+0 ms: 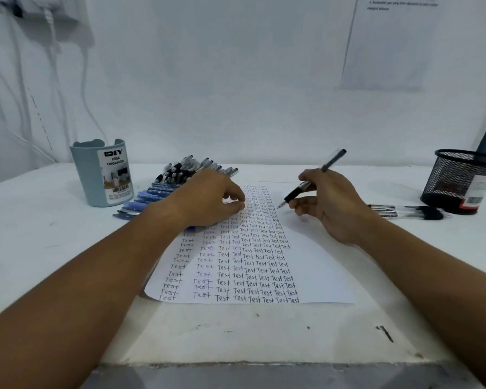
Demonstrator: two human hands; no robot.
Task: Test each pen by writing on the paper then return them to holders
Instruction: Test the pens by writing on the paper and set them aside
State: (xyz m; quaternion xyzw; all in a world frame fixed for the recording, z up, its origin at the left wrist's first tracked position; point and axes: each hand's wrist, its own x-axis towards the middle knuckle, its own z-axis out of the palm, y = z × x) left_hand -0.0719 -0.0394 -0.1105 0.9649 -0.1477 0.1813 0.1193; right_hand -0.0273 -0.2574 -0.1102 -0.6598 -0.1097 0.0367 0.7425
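Leftmost, at ten o'clock, stood a blue holder [101, 175], with blue and black pens [177, 181] heaped beside it. At centre, the left hand [208, 200] rested on the paper [314, 265], fingertips curled together. The right hand [331, 206] pinched a black pen [312, 181], its tip just above the sheet. At two o'clock stood a mesh holder [458, 178], more pens [407, 211] lying before it.

both forearms are bare to the frame edge, with no sleeves showing. the left hand [208, 199] and right hand [335, 206] wear nothing.
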